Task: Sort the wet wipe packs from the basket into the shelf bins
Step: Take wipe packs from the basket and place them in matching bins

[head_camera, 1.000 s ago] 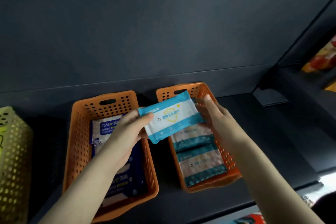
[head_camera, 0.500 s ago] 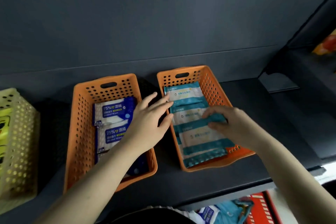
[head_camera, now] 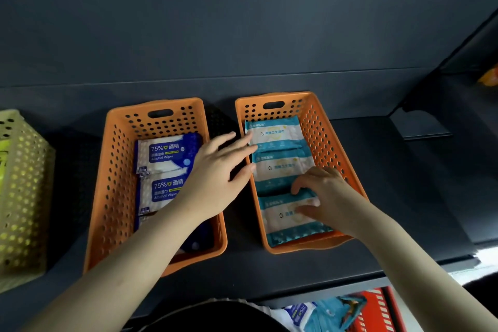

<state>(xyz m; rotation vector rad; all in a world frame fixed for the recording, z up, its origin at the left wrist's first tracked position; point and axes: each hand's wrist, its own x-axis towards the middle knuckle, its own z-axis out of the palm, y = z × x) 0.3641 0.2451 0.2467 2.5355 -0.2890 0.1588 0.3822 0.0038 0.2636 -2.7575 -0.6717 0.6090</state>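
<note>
shelf (head_camera: 377,264): dark, carries right bin (head_camera: 328,137)
basket (head_camera: 382,307): red, below shelf, packs inside; right hand (head_camera: 328,197) nearer
near teal pack (head_camera: 285,226): bin front, long axis crosswise
right hand: fingers pinch its far edge
left hand (head_camera: 215,178): fingers straight, tips at far teal pack (head_camera: 277,132)

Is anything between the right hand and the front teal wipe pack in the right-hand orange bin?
Nothing visible: the right hand holds that teal-and-white wet wipe pack directly, inside the orange perforated plastic bin.

Perforated orange plastic bins (head_camera: 331,148), glossy film wipe packs (head_camera: 275,133), matt dark shelf (head_camera: 404,197).
</note>
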